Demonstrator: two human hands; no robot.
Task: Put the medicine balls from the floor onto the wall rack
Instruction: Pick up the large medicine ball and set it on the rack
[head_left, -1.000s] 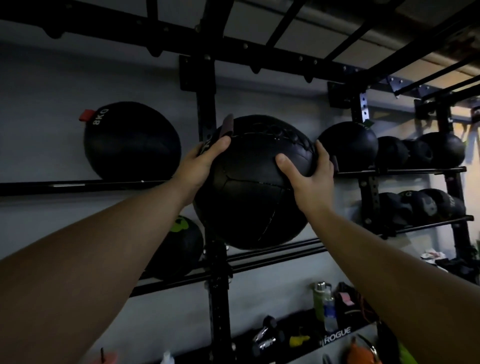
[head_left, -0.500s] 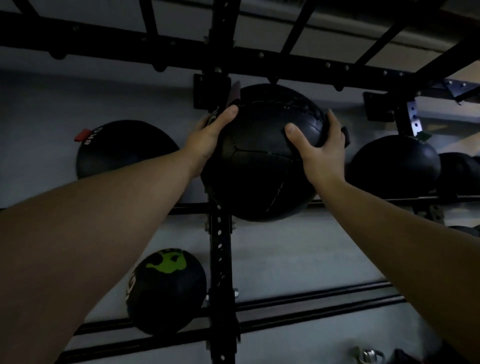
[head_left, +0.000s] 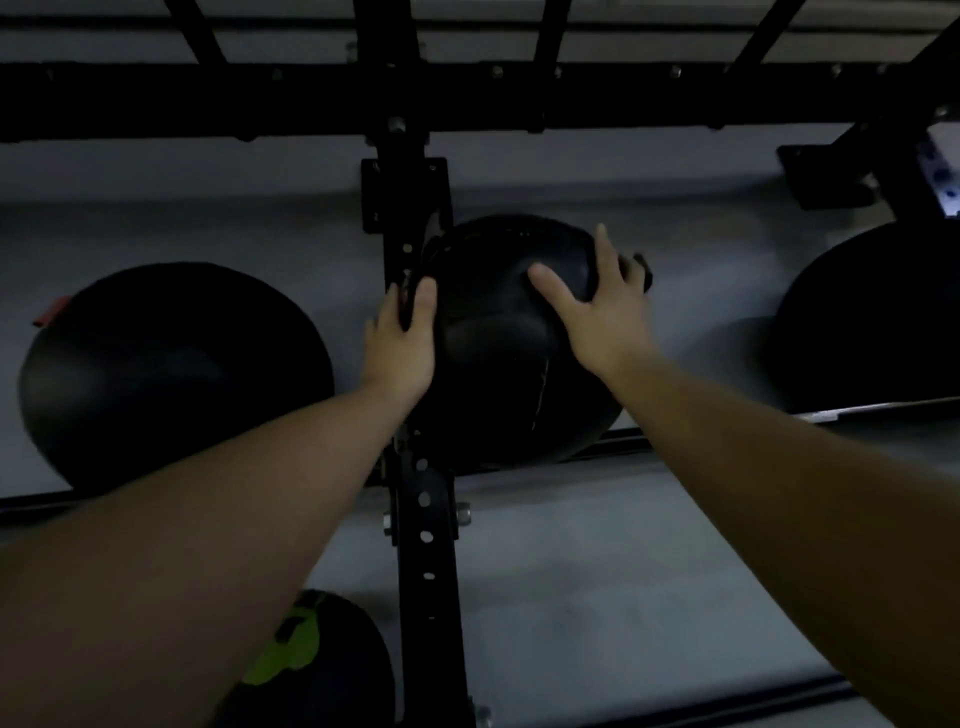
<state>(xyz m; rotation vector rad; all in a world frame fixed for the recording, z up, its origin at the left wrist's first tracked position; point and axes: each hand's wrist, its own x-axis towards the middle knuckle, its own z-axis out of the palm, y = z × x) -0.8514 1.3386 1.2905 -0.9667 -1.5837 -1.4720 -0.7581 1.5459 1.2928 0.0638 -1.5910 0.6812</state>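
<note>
A black medicine ball (head_left: 498, 374) sits high on the wall rack's upper rail (head_left: 613, 447), just right of the black upright post (head_left: 423, 519). My left hand (head_left: 402, 340) presses on its left side, fingers wrapped around the edge. My right hand (head_left: 597, 312) lies spread over its upper right face. Both arms reach up and forward. The ball's far side and its contact with the rail are partly hidden.
Another black ball with a red tag (head_left: 171, 374) rests on the same rail to the left, and one more (head_left: 878, 317) to the right. A black and green ball (head_left: 311, 665) sits on the lower rail. A thick black crossbeam (head_left: 467, 98) runs overhead.
The ball has gone up and back from in front of the post onto the upper rail. My view has tilted upward, and my right hand's fingers have spread flatter.
</note>
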